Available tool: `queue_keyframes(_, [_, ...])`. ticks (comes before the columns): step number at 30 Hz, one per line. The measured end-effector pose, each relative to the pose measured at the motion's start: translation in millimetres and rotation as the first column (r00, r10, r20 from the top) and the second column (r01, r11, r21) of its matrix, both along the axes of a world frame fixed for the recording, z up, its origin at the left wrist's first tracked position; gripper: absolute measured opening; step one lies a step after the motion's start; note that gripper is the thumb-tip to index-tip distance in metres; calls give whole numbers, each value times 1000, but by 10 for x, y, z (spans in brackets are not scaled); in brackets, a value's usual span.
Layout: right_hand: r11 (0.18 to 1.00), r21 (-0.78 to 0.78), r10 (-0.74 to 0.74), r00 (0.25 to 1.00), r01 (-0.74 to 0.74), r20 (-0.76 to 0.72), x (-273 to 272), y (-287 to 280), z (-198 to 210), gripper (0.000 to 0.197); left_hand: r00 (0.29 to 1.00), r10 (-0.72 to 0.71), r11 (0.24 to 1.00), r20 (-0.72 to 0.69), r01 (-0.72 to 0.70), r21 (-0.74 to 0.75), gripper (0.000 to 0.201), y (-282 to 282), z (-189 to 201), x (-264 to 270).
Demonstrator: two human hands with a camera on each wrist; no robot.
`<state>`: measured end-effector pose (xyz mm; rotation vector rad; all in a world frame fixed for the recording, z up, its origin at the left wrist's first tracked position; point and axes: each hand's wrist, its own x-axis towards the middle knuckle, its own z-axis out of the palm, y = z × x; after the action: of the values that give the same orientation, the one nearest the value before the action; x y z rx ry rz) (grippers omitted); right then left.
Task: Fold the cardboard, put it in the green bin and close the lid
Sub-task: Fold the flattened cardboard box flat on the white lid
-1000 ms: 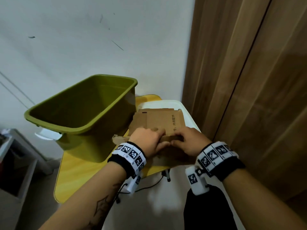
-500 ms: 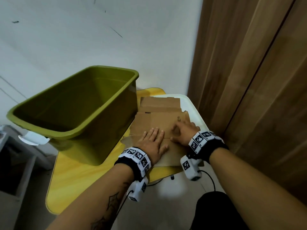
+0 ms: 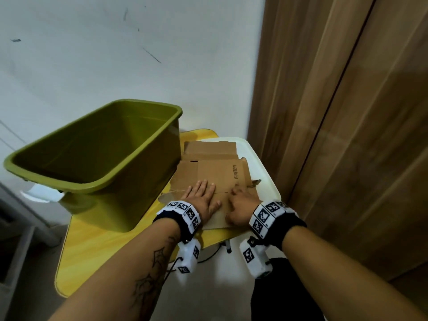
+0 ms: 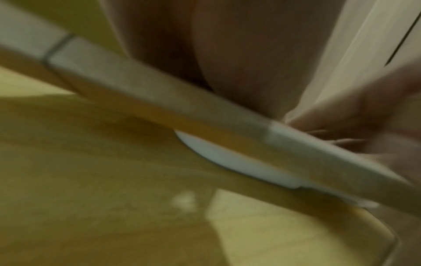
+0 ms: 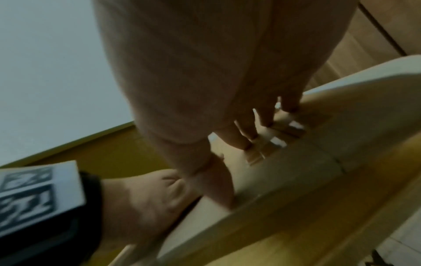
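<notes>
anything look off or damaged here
Mostly tidy. The cardboard, pressed flat under the left hand and right hand, has a ragged, torn-looking right edge. The green bin stands open beside it, tipped rather than level.

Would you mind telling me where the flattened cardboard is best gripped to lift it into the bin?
Probably the near edge of the cardboard, which overhangs the yellow table: fingers can slip underneath from the person's side. The bin blocks its left.
</notes>
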<state>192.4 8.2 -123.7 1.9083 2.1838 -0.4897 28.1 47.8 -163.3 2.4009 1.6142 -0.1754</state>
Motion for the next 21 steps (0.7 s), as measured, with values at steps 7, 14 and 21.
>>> queue_keyframes(7, [987,54,140,975,-151,170,-37,-176,-40,105,999,-32,999,36,32,-11,69,-128,78,-86])
queue_keyframes(14, [982,136,100,975,-128,197,-78,-242,-92,87,986,-119,991,-118,126,51,121,-508,-47,-350])
queue_keyframes(21, [981,101,145,974,-164,173,-53,-348,150,69,987,-90,992,-132,101,78,94,-626,200,-368])
